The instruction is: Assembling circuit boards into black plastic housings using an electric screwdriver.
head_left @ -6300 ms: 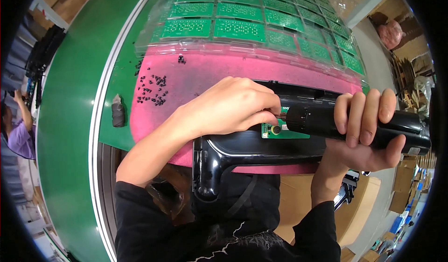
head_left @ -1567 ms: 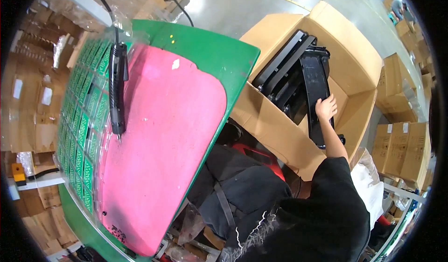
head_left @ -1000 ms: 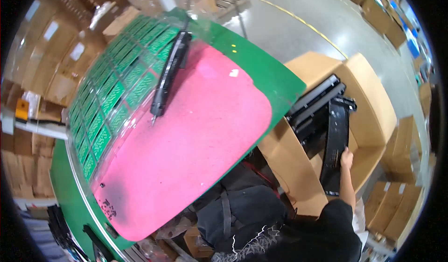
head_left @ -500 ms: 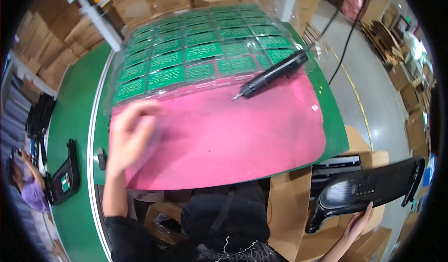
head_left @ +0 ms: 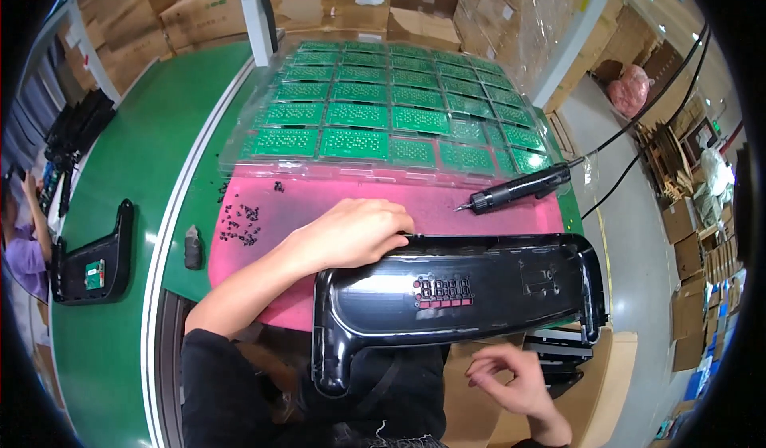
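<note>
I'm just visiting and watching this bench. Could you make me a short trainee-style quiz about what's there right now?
1. True or false: the left hand is touching the upper edge of the black housing.

2. Pick one: which way does the tip of the black power screwdriver point?
A) Toward the picture's right
B) Toward the picture's left
C) Straight up into the air

3. Fill in the colour: most of the small black parts lie on a ____ mat.

Key: 1. True. 2. B. 3. Pink.
</note>
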The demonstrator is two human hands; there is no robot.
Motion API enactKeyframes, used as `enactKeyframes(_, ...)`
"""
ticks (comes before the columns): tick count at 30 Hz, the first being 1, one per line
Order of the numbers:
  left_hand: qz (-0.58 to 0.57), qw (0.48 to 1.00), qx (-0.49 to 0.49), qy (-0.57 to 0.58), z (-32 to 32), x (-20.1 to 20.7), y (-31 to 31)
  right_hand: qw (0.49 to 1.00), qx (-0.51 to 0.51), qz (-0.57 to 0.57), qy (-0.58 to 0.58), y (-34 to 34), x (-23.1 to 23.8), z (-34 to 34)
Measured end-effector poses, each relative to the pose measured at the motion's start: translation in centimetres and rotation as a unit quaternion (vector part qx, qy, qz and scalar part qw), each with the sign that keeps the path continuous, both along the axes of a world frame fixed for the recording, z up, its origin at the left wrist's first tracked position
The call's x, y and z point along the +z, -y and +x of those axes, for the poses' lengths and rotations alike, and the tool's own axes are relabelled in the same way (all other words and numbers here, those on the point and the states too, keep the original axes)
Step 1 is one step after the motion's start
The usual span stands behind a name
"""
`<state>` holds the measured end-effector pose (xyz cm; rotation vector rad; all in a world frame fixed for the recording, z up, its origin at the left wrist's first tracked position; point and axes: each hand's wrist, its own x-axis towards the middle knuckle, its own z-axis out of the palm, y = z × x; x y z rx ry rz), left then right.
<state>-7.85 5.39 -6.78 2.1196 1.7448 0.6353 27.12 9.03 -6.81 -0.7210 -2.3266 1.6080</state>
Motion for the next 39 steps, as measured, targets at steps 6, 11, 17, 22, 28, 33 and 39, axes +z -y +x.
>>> enactKeyframes(6,0.062,0.996,0.029,-0.053,-2.1,-2.1,1.5,0.924,-0.054,0.372,-0.065,-8.3,2.3,-12.6)
enactKeyframes(11,0.083,0.996,-0.009,-0.042,-2.8,-1.6,1.1,0.856,-0.019,0.515,0.026,-16.8,-1.3,-22.0)
enactKeyframes(17,0.085,0.994,-0.006,-0.066,-3.1,-1.6,1.0,0.802,0.044,0.589,0.087,-19.4,-2.8,-24.8)
enactKeyframes(22,0.17,0.983,0.043,-0.06,-2.6,-0.5,1.5,0.801,-0.01,0.591,-0.097,-16.0,1.4,-23.1)
enactKeyframes(28,0.336,0.935,0.109,-0.039,-2.0,0.5,1.3,0.915,0.038,0.349,-0.198,-9.2,4.8,-18.1)
enactKeyframes(33,0.336,0.94,0.043,-0.036,-1.3,0.9,1.6,0.922,0.011,0.323,-0.212,-7.6,4.7,-15.1)
enactKeyframes(39,0.289,0.957,-0.027,-0.016,-0.3,1.4,1.5,0.938,-0.086,0.296,-0.159,-7.4,3.4,-11.3)
